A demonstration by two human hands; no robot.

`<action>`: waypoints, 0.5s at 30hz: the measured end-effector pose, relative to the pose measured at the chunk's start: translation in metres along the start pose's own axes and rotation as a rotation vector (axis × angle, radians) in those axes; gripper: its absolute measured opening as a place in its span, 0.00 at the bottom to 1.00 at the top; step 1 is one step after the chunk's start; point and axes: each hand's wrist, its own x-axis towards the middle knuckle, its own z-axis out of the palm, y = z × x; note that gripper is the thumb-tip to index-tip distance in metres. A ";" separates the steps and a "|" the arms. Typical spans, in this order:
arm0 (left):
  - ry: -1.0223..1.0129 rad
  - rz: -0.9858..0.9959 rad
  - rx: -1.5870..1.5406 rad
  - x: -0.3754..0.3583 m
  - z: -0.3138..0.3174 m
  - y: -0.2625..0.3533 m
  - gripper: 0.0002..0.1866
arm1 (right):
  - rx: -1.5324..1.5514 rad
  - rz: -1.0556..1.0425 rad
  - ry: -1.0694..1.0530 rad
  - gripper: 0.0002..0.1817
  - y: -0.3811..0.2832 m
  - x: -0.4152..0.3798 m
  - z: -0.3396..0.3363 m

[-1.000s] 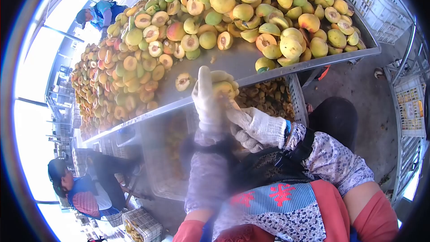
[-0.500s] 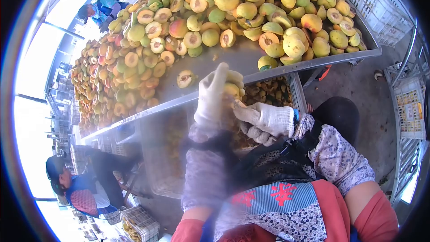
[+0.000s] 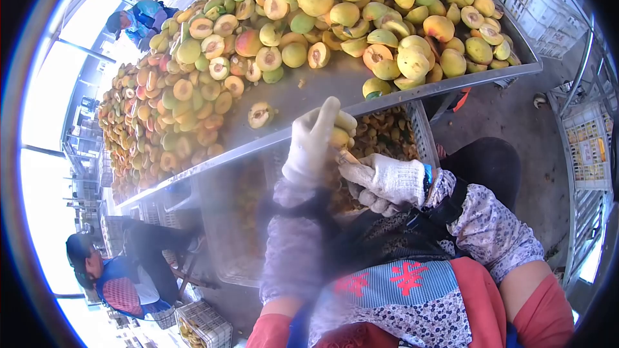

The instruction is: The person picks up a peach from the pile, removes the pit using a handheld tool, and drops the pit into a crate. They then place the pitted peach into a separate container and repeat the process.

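Note:
My left hand (image 3: 311, 145), in a white knit glove, is closed round a yellow peach (image 3: 339, 136) with the thumb raised. The peach is partly hidden by the fingers. My right hand (image 3: 384, 182), gloved too, grips a small tool with a tan handle (image 3: 347, 156); its tip meets the peach and I cannot tell its shape. Both hands are just in front of the rim of a metal table (image 3: 293, 100), over a crate (image 3: 422, 135) of peach pieces. On the metal, near my left hand, lies a cut peach half (image 3: 260, 115).
A large heap of whole and halved peaches (image 3: 271, 32) covers much of the metal table. One person (image 3: 122, 277) sits at the lower left, another (image 3: 143, 20) stands at the far left. White crates (image 3: 525, 6) are stacked at the upper right, more crates (image 3: 583, 148) at the right.
The view has shifted slightly, so the table and heap appear a little further left. Both hands keep their grip, with the left hand slightly further right in view.

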 end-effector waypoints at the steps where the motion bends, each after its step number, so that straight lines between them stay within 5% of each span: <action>1: 0.120 -0.189 -0.153 0.000 0.006 0.006 0.11 | 0.102 0.002 -0.019 0.31 0.000 -0.001 0.002; 2: 0.119 -0.187 -0.154 -0.001 0.009 0.005 0.11 | 0.101 0.001 -0.017 0.31 0.000 0.001 0.001; 4: 0.312 0.006 -0.270 -0.003 0.017 0.001 0.30 | 0.337 0.011 -0.280 0.30 0.004 0.010 -0.003; 7: 0.433 0.245 -0.231 0.005 0.022 -0.017 0.24 | 0.306 0.016 -0.238 0.30 0.002 0.014 -0.002; 10: 0.363 -0.041 -0.311 -0.001 0.020 0.003 0.22 | -0.020 -0.142 -0.005 0.28 0.000 0.010 -0.005; 15: 0.106 0.005 -0.077 0.003 0.003 -0.014 0.31 | -0.012 0.023 0.027 0.28 0.001 0.001 -0.004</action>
